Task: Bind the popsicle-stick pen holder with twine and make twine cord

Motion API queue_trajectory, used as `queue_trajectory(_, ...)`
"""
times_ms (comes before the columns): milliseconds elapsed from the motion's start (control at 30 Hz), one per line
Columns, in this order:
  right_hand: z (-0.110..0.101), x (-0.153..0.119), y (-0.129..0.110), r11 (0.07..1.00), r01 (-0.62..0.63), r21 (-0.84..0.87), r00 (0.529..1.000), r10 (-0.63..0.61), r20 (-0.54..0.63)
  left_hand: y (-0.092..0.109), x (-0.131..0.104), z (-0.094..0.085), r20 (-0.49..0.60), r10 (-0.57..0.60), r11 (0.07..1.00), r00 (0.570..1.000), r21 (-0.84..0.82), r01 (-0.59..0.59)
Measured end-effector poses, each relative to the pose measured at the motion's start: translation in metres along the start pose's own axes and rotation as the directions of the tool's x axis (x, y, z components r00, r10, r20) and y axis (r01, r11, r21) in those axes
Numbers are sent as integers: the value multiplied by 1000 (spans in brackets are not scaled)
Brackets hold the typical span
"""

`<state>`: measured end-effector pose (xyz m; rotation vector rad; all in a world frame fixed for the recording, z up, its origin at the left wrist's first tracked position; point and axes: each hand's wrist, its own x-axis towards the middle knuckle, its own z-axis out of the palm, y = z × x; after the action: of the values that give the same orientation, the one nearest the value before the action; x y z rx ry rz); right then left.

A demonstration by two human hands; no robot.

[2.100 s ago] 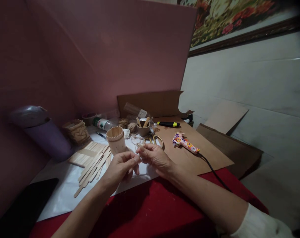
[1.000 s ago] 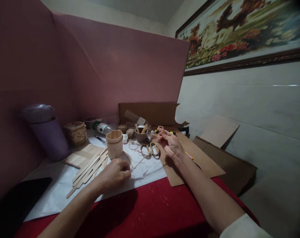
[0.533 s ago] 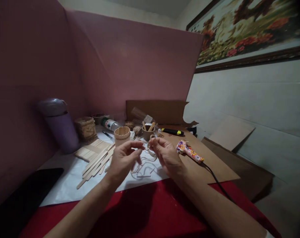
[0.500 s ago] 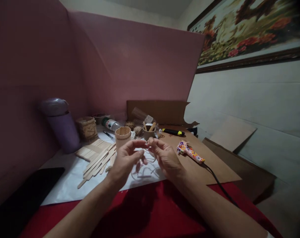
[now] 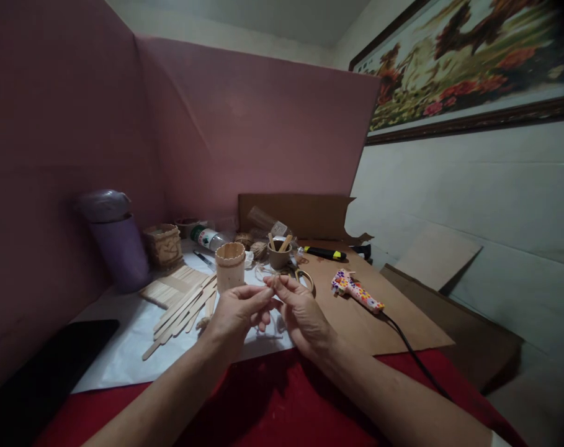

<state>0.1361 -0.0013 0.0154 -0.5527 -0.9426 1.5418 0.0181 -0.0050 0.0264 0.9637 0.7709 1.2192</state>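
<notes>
Over the white sheet, my left hand (image 5: 239,311) and my right hand (image 5: 306,315) meet fingertip to fingertip. Both are closed in a pinch; what lies between the fingers is too small to make out. Pale loose strands (image 5: 276,329) show on the sheet below them, partly hidden by the hands. Just behind my left hand stands an upright wooden cup (image 5: 230,268) with a scalloped rim. Scissors (image 5: 306,277) with gold-coloured handles lie beyond my right hand. Flat craft sticks (image 5: 182,316) are fanned out left of my left hand.
A flowered glue gun (image 5: 356,290) with a black cord rests on cardboard (image 5: 402,329) at right. Behind are a yellow-black utility knife (image 5: 325,253), a small pot (image 5: 279,257) holding sticks, twine balls and a plastic bottle (image 5: 210,238). A purple tumbler (image 5: 121,251) stands left.
My hands have come slightly lower and closer together, still pinching. The scissors' handles now show beyond my right hand. The view has shifted slightly.
</notes>
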Motion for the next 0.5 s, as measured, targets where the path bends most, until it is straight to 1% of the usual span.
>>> queue_trajectory(100, -5, 1, -4, 998, 26, -59, 997, -30, -64, 5, -2, -2, -54, -17, 998, 998, 51, 20)
queue_trajectory(200, -6, 2, -10, 998, -30, -50, 999, 28, -39, 10, -4, -4, -100, -28, 994, 995, 102, 38)
queue_trajectory(267, -6, 1, -14, 996, -92, -5, 995, 92, -24, 12, -5, -5, -94, -16, 988, 995, 149, 30)
queue_trajectory(367, -5, -1, -19, 985, -173, 28, 984, 174, -41, 14, -5, -7, -66, 3, 980, 998, 201, 10)
queue_trajectory(500, -4, -3, -21, 976, -217, 26, 975, 218, -45, 13, -5, -8, -61, -13, 973, 998, 228, 27)
